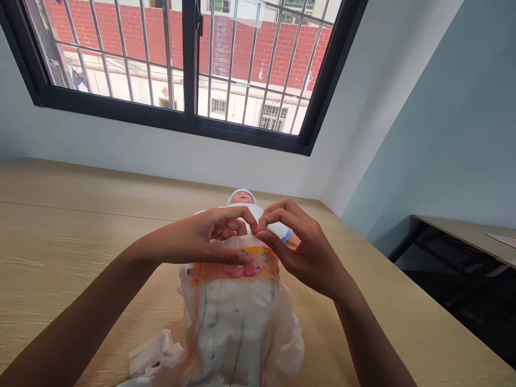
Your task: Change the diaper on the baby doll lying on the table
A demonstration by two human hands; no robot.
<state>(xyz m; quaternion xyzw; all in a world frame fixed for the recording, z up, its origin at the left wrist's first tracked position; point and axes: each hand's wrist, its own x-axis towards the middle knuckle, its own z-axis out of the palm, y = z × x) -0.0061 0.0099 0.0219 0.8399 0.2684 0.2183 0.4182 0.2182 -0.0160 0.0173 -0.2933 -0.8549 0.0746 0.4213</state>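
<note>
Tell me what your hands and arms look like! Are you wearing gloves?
No gloves: the left hand and the right hand are bare, with slim fingers. The left arm and the right arm show no sleeves, watch or bracelet. I see no rings either.

Wooden table [100, 215] beneath doll [242, 198], crumpled white material [155, 352]

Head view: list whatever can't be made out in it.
All in the head view:
Diaper: lower end cut off by the bottom edge.
Print on its orange band: blurred, partly behind the left hand.
Doll: body mostly hidden by the diaper, left hand and right hand.
Crumpled white piece: too blurred to identify.
</note>
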